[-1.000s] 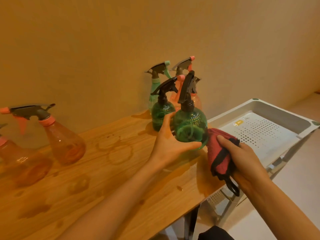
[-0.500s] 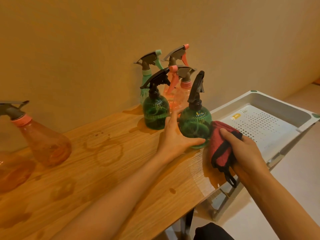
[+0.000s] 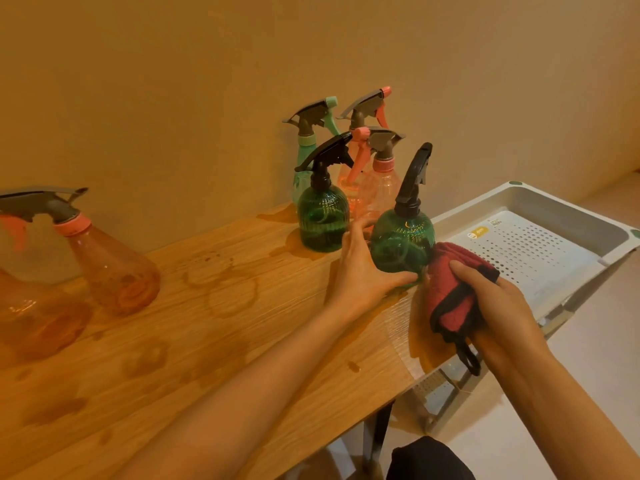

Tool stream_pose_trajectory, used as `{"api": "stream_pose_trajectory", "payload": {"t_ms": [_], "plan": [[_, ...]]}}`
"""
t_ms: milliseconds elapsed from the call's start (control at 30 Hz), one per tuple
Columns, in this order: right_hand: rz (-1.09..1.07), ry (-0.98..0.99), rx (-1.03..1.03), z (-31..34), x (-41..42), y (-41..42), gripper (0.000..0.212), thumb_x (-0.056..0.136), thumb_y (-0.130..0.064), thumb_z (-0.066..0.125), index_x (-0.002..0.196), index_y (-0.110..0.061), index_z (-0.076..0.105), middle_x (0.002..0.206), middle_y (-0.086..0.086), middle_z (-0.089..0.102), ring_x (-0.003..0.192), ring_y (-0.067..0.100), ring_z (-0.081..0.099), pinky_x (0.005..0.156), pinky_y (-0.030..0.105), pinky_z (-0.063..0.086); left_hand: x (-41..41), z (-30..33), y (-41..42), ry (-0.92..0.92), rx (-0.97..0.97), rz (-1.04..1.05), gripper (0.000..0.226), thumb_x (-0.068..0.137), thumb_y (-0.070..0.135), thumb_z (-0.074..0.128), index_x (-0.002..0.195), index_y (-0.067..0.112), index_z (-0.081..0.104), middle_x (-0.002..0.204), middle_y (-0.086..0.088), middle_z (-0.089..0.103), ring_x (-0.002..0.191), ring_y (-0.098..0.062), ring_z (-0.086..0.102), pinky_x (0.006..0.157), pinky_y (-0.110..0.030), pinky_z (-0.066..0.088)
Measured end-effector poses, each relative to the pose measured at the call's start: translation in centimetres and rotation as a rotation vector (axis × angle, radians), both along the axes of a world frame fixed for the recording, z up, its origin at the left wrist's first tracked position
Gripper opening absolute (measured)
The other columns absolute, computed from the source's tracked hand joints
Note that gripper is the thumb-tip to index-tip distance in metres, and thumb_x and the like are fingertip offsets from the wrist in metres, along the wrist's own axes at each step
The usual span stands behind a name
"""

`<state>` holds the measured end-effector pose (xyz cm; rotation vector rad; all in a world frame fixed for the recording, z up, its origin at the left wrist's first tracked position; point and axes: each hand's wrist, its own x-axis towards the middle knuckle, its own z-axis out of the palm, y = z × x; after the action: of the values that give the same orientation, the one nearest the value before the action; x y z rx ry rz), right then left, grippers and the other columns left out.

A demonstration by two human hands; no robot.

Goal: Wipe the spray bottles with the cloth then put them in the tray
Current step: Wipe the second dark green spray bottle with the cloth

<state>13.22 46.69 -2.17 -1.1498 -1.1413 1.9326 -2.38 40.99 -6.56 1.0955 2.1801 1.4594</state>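
A round green spray bottle [image 3: 403,237] with a black trigger stands upright near the right end of the wooden table [image 3: 214,327]. My left hand [image 3: 363,271] grips its lower left side. My right hand [image 3: 498,306] holds a folded red cloth [image 3: 450,289] with black trim against the bottle's right side. The white perforated tray [image 3: 540,251] sits just right of the table, with no bottles in it. Behind stand a second green bottle [image 3: 323,218], a mint bottle [image 3: 308,143] and two pink bottles [image 3: 379,188].
Two orange bottles [image 3: 110,265] stand at the table's left end. Water rings and drips mark the tabletop. A plain wall runs along the back. The table's front right corner is beside the tray's frame, with floor below.
The held green bottle has come down and to the right, toward the tray end of the table. My right hand with the cloth has stayed against its side.
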Motion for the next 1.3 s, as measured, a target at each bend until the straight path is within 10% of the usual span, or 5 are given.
{"api": "stream_pose_trajectory", "payload": {"t_ms": [400, 633, 1000, 1300], "plan": [[0.141, 0.161, -0.108, 1.0, 0.2, -4.8, 0.006, 0.095, -0.018, 0.064, 0.098, -0.022, 0.06, 0.094, 0.014, 0.075, 0.102, 0.038, 0.068, 0.071, 0.036, 0.059, -2.1, 3.8, -10.0, -0.004, 0.017, 0.122, 0.086, 0.077, 0.012, 0.087, 0.147, 0.025, 0.039, 0.15, -0.005, 0.039, 0.137, -0.015, 0.043, 0.104, -0.021, 0.035], [0.314, 0.182, -0.117, 1.4, -2.2, -9.2, 0.032, 0.095, -0.024, 0.062, 0.125, -0.013, 0.061, 0.095, 0.014, 0.077, 0.076, 0.021, 0.076, 0.058, 0.029, 0.06, -3.6, 5.3, -18.5, -0.017, 0.037, 0.247, 0.074, 0.083, 0.016, 0.083, 0.144, 0.025, 0.042, 0.15, -0.002, 0.041, 0.135, -0.011, 0.043, 0.107, -0.021, 0.036], [0.491, 0.165, -0.13, 2.4, -8.5, -16.9, 0.009, 0.093, -0.021, 0.066, 0.101, -0.021, 0.06, 0.065, 0.004, 0.074, 0.058, 0.016, 0.071, 0.045, 0.023, 0.056, -7.8, 5.8, -30.4, -0.044, 0.1, 0.494, 0.068, 0.085, 0.014, 0.08, 0.142, 0.026, 0.044, 0.151, 0.0, 0.045, 0.129, -0.008, 0.045, 0.088, -0.011, 0.038], [0.581, 0.22, -0.082, 3.6, -13.1, -19.5, 0.007, 0.095, -0.025, 0.064, 0.101, -0.023, 0.061, 0.079, 0.007, 0.078, 0.086, 0.028, 0.075, 0.074, 0.037, 0.057, -12.5, 5.2, -31.2, -0.096, 0.098, 0.55, 0.083, 0.089, 0.02, 0.077, 0.156, 0.023, 0.027, 0.164, -0.001, 0.031, 0.15, -0.019, 0.031, 0.118, -0.04, 0.034]]}}
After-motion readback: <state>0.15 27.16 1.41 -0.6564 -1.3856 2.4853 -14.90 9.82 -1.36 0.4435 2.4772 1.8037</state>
